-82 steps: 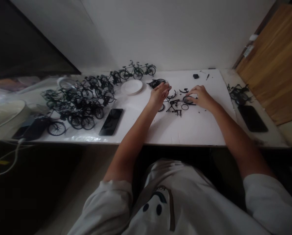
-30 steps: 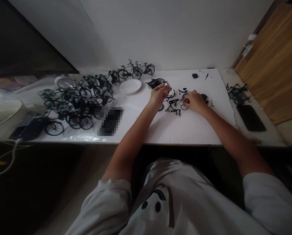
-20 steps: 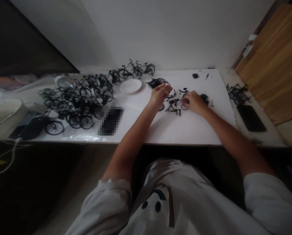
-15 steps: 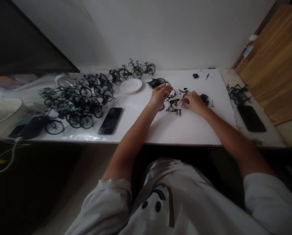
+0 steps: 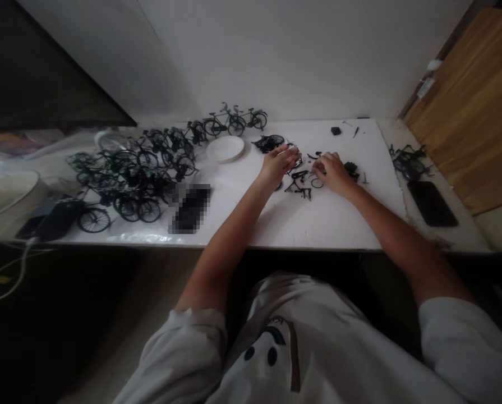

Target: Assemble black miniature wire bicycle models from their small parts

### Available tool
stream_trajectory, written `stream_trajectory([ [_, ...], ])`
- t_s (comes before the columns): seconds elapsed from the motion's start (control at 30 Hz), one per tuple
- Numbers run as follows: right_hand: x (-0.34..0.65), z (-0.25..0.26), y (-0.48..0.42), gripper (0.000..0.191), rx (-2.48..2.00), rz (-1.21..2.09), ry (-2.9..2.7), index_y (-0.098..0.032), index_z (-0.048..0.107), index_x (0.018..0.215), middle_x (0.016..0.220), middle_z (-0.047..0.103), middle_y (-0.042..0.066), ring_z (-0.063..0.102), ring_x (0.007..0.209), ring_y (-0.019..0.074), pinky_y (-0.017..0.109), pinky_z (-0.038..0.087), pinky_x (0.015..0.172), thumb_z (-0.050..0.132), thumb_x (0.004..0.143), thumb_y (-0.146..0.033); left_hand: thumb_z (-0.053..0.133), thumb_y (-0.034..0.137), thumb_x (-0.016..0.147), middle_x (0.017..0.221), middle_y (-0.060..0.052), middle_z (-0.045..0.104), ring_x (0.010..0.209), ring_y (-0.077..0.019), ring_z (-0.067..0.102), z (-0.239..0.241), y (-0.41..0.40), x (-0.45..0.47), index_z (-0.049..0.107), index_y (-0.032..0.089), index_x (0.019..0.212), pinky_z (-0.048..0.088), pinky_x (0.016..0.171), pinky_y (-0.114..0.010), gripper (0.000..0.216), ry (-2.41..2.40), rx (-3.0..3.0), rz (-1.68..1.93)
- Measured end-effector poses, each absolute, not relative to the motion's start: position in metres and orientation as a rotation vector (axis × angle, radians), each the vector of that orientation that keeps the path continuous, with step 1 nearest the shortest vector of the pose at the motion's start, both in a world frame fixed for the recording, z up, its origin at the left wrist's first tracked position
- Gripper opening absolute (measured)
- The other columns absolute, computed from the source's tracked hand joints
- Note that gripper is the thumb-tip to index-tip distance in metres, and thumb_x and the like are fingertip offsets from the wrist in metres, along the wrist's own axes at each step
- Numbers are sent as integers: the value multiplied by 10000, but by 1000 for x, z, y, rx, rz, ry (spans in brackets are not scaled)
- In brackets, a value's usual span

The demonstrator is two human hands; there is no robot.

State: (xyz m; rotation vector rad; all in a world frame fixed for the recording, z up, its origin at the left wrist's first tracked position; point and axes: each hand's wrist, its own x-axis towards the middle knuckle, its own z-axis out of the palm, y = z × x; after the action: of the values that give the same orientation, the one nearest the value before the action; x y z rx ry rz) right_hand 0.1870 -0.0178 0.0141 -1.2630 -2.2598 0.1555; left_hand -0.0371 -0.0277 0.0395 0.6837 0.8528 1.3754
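Head view: left hand point(image 5: 279, 161), right hand point(image 5: 332, 171) beside one ring point(image 5: 317, 187), both grips half-curled, contents unclear.

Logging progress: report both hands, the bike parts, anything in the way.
Left hand at bike parts, grip unclear. Right hand in a pinch beside them, hold unclear. Some parts loose on board between hands. Plate left of both, not obstructing.

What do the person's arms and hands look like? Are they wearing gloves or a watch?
No gloves: the left hand and right hand are bare, and no watch shows. The forearms are bare too. The short sleeves are pale grey or off-white, like the shirt, which has two dark ovals and a brown stripe. Rings are too small to tell.
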Motion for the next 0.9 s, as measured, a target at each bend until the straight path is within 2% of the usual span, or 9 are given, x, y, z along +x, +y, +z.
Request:
stream_trajectory([
  [0.13, 183, 23, -23, 167, -1108, 261, -2070, -251, 694, 1079, 1148, 676, 127, 632, 1117, 302, 482, 561, 1006, 557, 1085, -347, 988, 188, 740, 1063, -71, 837, 1073, -221, 828, 36, -28, -34, 666, 218, 1100, 603, 1011, -334, 484, 839, 732, 1337],
  [0.23, 180, 26, -28, 224, -1028, 314, -1988, -255, 675, 1089, 1173, 668, 128, 651, 1095, 284, 440, 585, 929, 547, 1100, -439, 967, 152, 773, 1029, -79, 839, 1037, -226, 833, 35, -32, -30, 676, 200, 1093, 605, 1025, -353, 436, 813, 775, 1294],
  [0.4, 176, 26, -32, 326, -993, 387, -1875, -248, 670, 1097, 1122, 723, 121, 697, 1080, 276, 435, 603, 935, 541, 1088, -547, 915, 100, 824, 941, -55, 831, 963, -214, 829, 35, -37, -24, 679, 195, 1096, 611, 957, -337, 372, 790, 799, 1245],
  [0.63, 175, 30, -38, 369, -1033, 414, -1839, -241, 697, 1094, 1118, 766, 122, 721, 1006, 264, 396, 606, 821, 573, 1068, -588, 979, 139, 770, 937, -48, 830, 994, -213, 834, 33, -36, -23, 701, 198, 1092, 609, 951, -321, 429, 784, 812, 1232],
  [0.9, 175, 31, -40, 337, -996, 332, -1848, -244, 711, 1072, 1100, 774, 120, 729, 1038, 268, 374, 607, 769, 589, 1073, -558, 1020, 174, 700, 862, -2, 807, 839, -147, 800, 37, -41, -22, 676, 192, 1058, 593, 861, -270, 497, 710, 850, 1273],
])
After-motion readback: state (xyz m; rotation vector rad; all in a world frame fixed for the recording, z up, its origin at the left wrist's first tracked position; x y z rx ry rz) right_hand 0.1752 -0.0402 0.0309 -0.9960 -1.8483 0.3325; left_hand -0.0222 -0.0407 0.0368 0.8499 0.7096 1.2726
